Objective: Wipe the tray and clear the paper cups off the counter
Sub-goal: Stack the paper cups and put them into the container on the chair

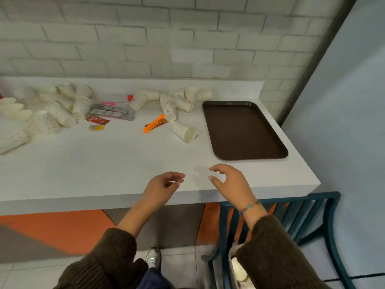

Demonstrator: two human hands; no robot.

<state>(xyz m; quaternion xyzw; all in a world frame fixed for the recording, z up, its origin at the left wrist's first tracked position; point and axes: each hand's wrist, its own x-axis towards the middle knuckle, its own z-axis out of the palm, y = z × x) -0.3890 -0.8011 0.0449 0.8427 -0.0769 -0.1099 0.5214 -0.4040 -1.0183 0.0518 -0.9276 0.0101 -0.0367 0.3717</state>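
A dark brown tray (243, 130) lies bare on the right end of the white counter (104, 170). Several dotted paper cups lie tipped over: one (184, 132) just left of the tray, a cluster (173, 101) behind it, and a bigger heap (52, 109) at the far left. My left hand (164, 184) hovers over the counter's front edge, fingers loosely curled, holding nothing. My right hand (229, 182) hovers beside it, below the tray's near edge, fingers relaxed and empty.
An orange comb (154, 126), red and silver sachets (112, 114), and a yellow packet (96, 127) lie among the cups. A teal chair (308, 222) stands under the counter's right end. A brick wall backs the counter. A white thing sits low beside the chair.
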